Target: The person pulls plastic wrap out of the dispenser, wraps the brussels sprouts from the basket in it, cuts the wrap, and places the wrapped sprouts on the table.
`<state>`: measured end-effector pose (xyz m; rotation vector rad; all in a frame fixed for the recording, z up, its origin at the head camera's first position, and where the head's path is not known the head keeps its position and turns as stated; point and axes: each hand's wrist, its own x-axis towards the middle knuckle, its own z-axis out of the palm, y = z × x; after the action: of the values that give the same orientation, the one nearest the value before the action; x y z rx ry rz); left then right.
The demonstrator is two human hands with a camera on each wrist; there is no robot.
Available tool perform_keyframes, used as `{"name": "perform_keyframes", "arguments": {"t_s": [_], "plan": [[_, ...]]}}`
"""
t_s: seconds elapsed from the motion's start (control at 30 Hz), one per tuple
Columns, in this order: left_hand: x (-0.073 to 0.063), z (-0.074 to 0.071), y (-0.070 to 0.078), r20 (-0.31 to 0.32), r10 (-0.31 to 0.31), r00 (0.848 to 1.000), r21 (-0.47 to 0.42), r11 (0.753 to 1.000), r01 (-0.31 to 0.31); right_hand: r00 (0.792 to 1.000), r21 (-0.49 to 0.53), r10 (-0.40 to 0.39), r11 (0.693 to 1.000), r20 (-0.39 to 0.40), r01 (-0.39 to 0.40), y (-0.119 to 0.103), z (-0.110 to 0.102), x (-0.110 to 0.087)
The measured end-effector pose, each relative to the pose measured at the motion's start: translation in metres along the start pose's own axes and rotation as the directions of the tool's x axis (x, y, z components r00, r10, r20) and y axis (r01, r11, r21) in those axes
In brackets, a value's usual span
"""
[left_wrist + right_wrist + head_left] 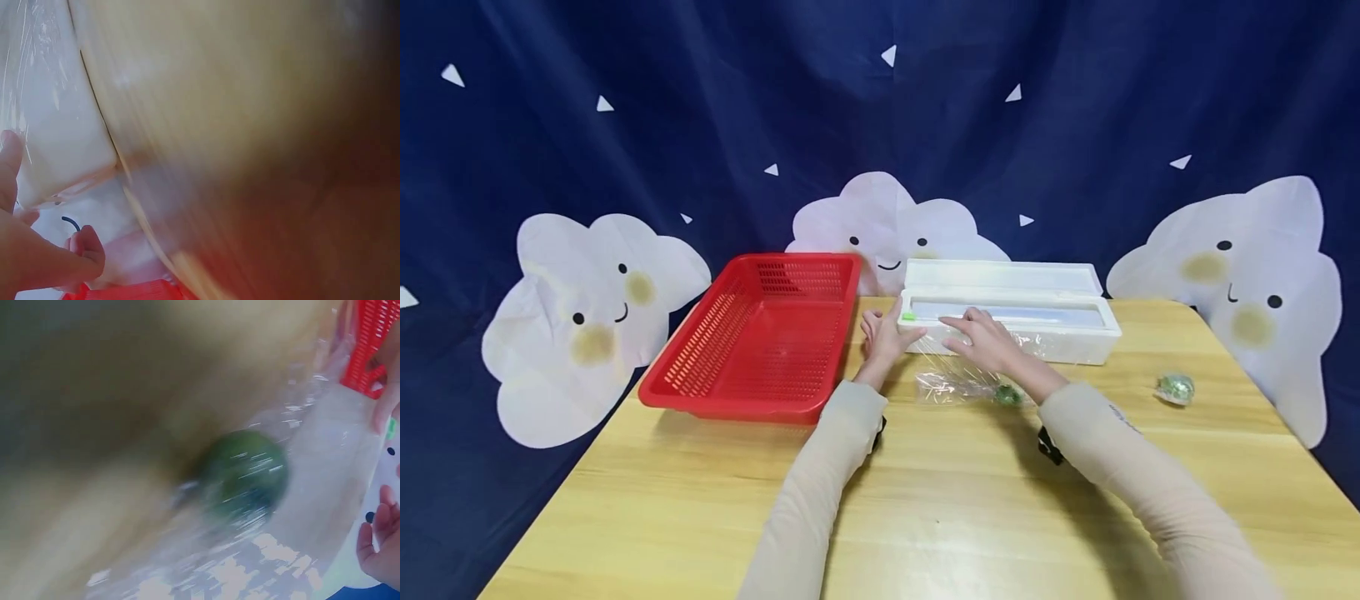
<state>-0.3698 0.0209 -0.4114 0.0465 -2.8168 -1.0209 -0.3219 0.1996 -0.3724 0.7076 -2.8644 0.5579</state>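
Observation:
A long white cling film box (1078, 346) stands at the back of the table, its lid (1000, 272) raised. Near the left end of its front edge sits a bright green slider (908, 317). My left hand (886, 337) holds that end, thumb on the front face and other fingers beyond the corner. Over the front edge reaches my right hand (987, 342), its index finger pointing left, short of the slider. Clear film (943, 388) runs from the box down onto the table. A round green thing (247, 478), perhaps a fruit, lies in the film below the right wrist, blurred.
Left of the box stands a red slotted plastic basket (782, 354). A second round green thing wrapped in film (1176, 389) lies at the right of the wooden table (940, 517). Behind hangs a dark blue cloud-patterned curtain (820, 100).

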Motion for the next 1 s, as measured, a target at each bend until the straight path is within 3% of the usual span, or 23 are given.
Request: {"name": "perform_keyframes", "arguments": {"t_s": [0.2,0.5,0.67,0.8,1.0], "plan": [[-0.002,0.0,0.0,0.012,0.054,0.998,0.023,0.998,-0.054,0.999,-0.005,0.045,0.999,0.023,-0.045,-0.013,0.007,0.032],[0.001,-0.002,-0.002,-0.001,0.065,0.998,0.035,0.997,-0.065,0.993,-0.03,0.075,0.996,-0.089,-0.078,-0.027,0.023,0.066],[0.0,0.0,0.0,-0.008,0.065,0.998,0.044,0.997,-0.065,0.985,-0.042,0.112,0.992,-0.129,-0.118,-0.027,0.028,0.07],[-0.001,0.003,-0.003,-0.01,0.045,0.999,0.055,0.998,-0.045,0.987,-0.047,0.124,0.991,-0.098,-0.129,-0.028,0.031,0.07],[0.0,0.001,-0.004,-0.021,0.032,0.999,0.061,0.998,-0.03,0.994,-0.091,0.074,0.992,-0.079,-0.081,-0.026,0.028,0.072]]}}
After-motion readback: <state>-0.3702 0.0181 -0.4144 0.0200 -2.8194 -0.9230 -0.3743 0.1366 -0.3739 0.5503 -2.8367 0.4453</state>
